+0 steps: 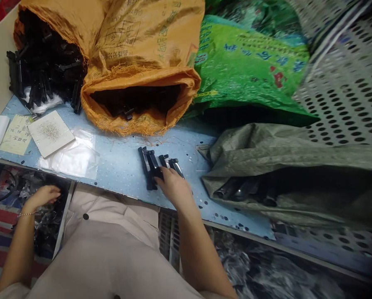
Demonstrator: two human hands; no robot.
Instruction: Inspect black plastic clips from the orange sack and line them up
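Observation:
My right hand [176, 186] is at the front part of the blue tabletop [117, 162], fingers closed around a black plastic part [156, 171]. Beside it lie several similar long, narrow black pieces [146, 166], side by side in a short row. My palm and fingers hide some of them. Lower and to the left, my left hand [46, 196] hangs just off the table edge, fingers loosely apart with nothing in them. Beneath that hand is a heap of black items in clear plastic bags [47, 232].
An orange woven sack [142, 128] opens toward me, left of a green sack [251, 79]. Loose black parts [45, 70] spill from another orange sack. A grey-green sack [267, 145] holds dark parts. A square tile [50, 133] lies on clear plastic bags [80, 160].

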